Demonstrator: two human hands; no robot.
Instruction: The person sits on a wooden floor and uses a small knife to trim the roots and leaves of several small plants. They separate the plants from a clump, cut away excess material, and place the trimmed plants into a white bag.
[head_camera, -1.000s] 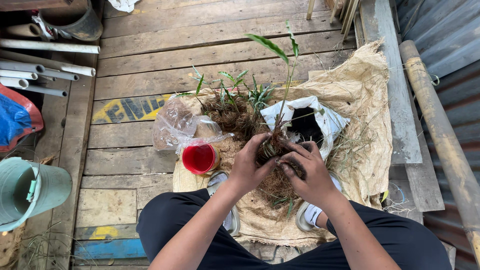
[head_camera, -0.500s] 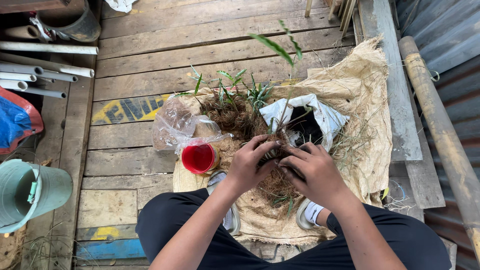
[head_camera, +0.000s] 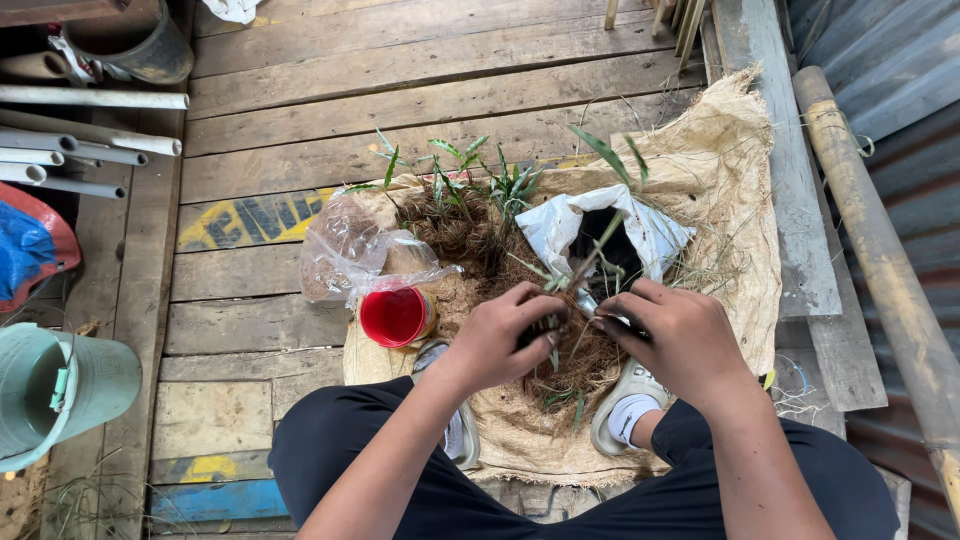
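— Two hands meet at the centre of the frame; what are they holding?

— A small plant (head_camera: 590, 255). The left hand (head_camera: 500, 340) and the right hand (head_camera: 670, 340) both close their fingers around its base, just below the middle of the picture, over a mound of brown fibrous roots (head_camera: 575, 365).

— How does the plant look?

— Thin and sparse. A slim green stem rises slantwise toward the upper right and ends in two narrow pointed leaves. Its lower end is dark and tangled with stringy fibre where the fingertips pinch it.

— What lies around it?

— A burlap sack (head_camera: 720, 170) is spread over the wooden planks (head_camera: 400, 70). Just behind the hands sits a white bag (head_camera: 560, 225) with dark contents, and left of that a clump of other green shoots (head_camera: 470, 185) in a rooty mass. At lower left of the clump a red cup (head_camera: 393, 317) stands beside a crumpled clear plastic bag (head_camera: 350, 250).
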